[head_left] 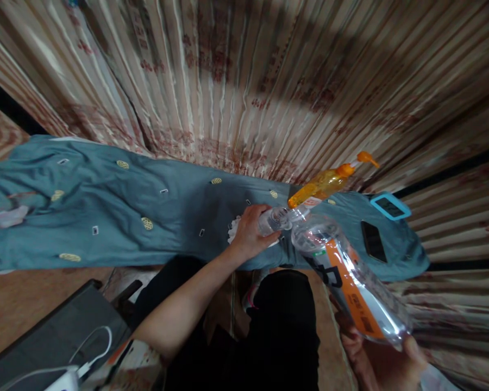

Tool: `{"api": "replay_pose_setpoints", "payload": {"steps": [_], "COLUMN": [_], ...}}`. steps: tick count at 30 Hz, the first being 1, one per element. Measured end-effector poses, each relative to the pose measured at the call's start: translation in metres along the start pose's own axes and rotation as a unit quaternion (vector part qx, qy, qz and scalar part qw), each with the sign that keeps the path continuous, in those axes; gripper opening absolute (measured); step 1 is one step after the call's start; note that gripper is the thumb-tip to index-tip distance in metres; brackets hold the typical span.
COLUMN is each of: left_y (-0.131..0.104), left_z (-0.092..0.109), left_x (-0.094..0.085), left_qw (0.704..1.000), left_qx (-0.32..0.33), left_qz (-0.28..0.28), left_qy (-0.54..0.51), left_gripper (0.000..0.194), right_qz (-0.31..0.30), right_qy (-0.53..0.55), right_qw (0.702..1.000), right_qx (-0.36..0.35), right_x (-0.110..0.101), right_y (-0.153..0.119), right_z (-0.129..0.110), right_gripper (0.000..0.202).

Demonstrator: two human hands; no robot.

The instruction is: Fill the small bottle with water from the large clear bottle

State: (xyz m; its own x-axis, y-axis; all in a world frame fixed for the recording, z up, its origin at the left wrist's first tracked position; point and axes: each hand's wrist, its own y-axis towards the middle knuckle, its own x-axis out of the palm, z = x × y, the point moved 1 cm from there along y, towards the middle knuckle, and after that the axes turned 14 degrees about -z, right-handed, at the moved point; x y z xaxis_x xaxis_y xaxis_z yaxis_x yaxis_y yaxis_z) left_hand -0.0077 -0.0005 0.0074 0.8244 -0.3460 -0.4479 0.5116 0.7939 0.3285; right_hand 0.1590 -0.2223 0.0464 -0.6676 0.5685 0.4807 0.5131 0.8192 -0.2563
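My left hand (252, 233) is wrapped round a small clear cup (275, 220), tilted with its mouth to the right. A large clear bottle (350, 282) with an orange and silver label is gripped near its base by my right hand (391, 358). The bottle slants down to the left, its neck at the cup's mouth. Just behind the neck stands a pump bottle (321, 187) of orange liquid. Something white and frilly (234, 228) is partly hidden beneath my left hand.
A teal patterned cloth (183, 206) covers the long narrow surface. On its right end lie a dark phone (374, 240) and a blue-framed device (390, 206). Pleated curtains (228, 81) hang behind. A dark table (57, 336) with a white cable is at lower left.
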Motion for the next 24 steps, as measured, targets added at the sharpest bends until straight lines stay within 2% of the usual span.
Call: {"api": "replay_pose_setpoints", "payload": {"steps": [5,10,17,24], "left_y": [0.000,0.000,0.000,-0.001], "left_z": [0.000,0.000,-0.001,-0.002], "left_x": [0.000,0.001,0.000,0.000], "left_qw": [1.000,1.000,1.000,0.999], "left_qx": [-0.001,0.012,0.019,0.034], "left_qz": [-0.002,-0.001,0.001,0.012], "left_qy": [0.002,0.006,0.008,0.010], "left_gripper": [0.046,0.046,0.045,0.046], "right_qz": [0.022,-0.006,-0.013,-0.064], "right_qy": [0.008,-0.002,-0.035,-0.078], "right_qw": [0.999,0.998,0.999,0.994], "right_qx": [0.022,0.057,-0.007,-0.032], "right_x": [-0.008,-0.030,-0.026,-0.028], "right_y": [0.002,0.010,0.008,0.007], "right_z": [-0.003,-0.004,-0.004,-0.011], "right_gripper": [0.076,0.085,0.092,0.092]}}
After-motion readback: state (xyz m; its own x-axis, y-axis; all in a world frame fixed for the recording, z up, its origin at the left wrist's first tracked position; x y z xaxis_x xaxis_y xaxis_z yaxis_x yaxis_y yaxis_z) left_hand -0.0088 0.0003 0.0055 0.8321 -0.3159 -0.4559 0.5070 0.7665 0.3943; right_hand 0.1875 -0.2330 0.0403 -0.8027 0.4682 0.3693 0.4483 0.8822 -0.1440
